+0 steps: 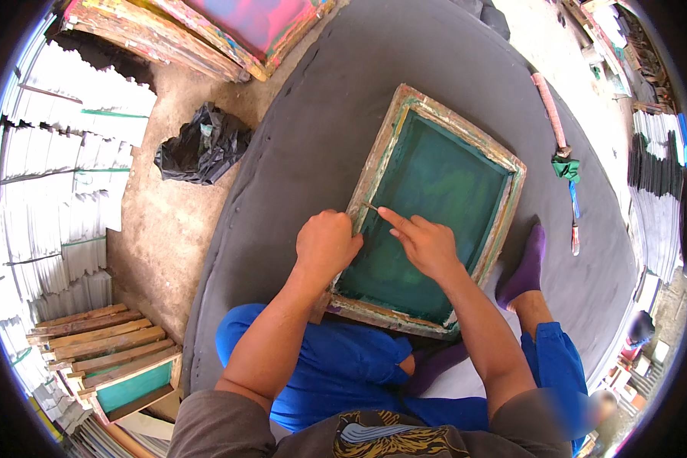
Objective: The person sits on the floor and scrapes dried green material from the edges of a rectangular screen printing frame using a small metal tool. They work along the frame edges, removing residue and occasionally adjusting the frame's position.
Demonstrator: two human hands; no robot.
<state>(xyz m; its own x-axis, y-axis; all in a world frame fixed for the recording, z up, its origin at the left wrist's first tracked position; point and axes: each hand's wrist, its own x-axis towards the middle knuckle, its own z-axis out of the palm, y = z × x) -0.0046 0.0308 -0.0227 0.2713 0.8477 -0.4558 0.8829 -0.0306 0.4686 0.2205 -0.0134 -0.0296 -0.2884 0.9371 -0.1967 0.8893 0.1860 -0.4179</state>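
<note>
A screen-printing frame with a worn, paint-stained wooden border and dark green mesh lies tilted before me, its near end by my legs. My left hand is closed around the left wooden side. Over the mesh, my right hand reaches toward that same side, index finger stretched and the other fingers curled. A small, thin, dark tip sticks out just past that fingertip, against the inner edge of the wood. Whatever the right hand holds is mostly hidden under its fingers.
I sit on a dark grey padded mat. At right on it lie a pink-wrapped handle, green cloth and a slim blue tool. A black plastic bag, paper stacks and more wooden frames stand left.
</note>
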